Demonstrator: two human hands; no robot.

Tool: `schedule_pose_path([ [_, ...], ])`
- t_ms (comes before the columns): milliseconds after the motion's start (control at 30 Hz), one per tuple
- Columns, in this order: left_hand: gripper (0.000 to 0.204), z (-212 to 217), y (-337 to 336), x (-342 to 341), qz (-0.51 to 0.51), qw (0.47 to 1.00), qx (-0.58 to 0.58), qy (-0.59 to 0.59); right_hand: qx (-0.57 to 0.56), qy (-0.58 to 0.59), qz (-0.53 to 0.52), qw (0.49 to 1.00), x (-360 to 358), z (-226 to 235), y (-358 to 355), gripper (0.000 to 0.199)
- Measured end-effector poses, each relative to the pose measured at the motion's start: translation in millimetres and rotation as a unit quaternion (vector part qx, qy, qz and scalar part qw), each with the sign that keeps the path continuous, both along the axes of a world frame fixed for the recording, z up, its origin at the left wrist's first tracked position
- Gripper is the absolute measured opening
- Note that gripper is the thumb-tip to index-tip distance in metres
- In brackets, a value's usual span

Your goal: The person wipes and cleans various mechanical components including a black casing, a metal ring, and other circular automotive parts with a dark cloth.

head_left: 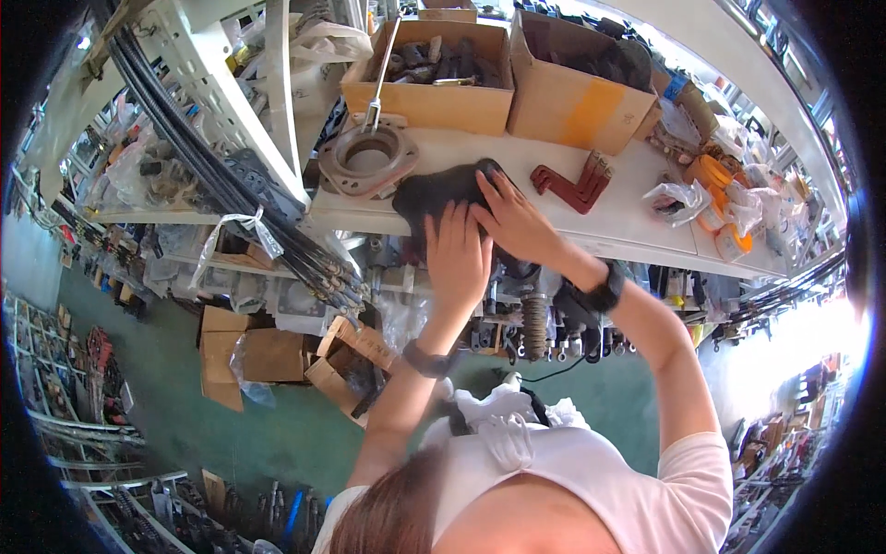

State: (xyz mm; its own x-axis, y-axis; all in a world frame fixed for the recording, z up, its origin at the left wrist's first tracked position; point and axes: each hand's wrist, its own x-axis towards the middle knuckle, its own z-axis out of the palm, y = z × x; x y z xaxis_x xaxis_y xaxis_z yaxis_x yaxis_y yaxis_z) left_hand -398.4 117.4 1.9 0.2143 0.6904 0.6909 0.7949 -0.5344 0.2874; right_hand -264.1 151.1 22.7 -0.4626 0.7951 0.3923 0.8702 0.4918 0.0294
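A black, soft-looking, cloth-like piece (426,192) lies over the front edge of the white shelf, and part of it hangs below that edge. My left hand (459,254) lies flat on its lower part with the fingers stretched. Higher up and to the right, my right hand (521,222) rests on it with the fingers spread. Neither hand is closed around anything. Just left of the black piece sits a metal flange (369,159) with a round hole, and a long silver rod-like tool (379,85) stands at its far side. To the right lies a dark-red angular bracket (577,189).
Two cardboard boxes (443,103) (581,97) of dark parts stand at the back of the shelf (637,231). Orange rolls (715,185) and plastic bags lie at the right. A bundle of black cables (235,180) runs along the left post. Cardboard boxes (277,355) stand on the green floor.
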Motion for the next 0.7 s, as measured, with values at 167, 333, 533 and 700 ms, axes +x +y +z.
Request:
schedule_pose_path([
  [167,0.043,12.0,29.1,15.6,0.008,0.999,0.009,-0.044,-0.137,0.111,-0.035,0.984,-12.5,13.3,81.8,0.056],
  [333,0.041,14.9,30.0,-4.8,-0.023,0.998,0.022,-0.050,-0.102,-0.075,0.060,0.990,-25.5,23.5,81.0,0.052],
  [533,0.034,0.2,-8.3,-15.7,-0.049,0.999,0.018,-0.007,-0.142,0.110,0.186,0.966,-21.4,27.3,24.5,0.046],
  [700,0.033,6.2,15.1,-4.4,-0.022,0.999,0.014,-0.024,-0.193,0.091,0.063,0.975,-42.2,37.1,56.8,0.049],
])
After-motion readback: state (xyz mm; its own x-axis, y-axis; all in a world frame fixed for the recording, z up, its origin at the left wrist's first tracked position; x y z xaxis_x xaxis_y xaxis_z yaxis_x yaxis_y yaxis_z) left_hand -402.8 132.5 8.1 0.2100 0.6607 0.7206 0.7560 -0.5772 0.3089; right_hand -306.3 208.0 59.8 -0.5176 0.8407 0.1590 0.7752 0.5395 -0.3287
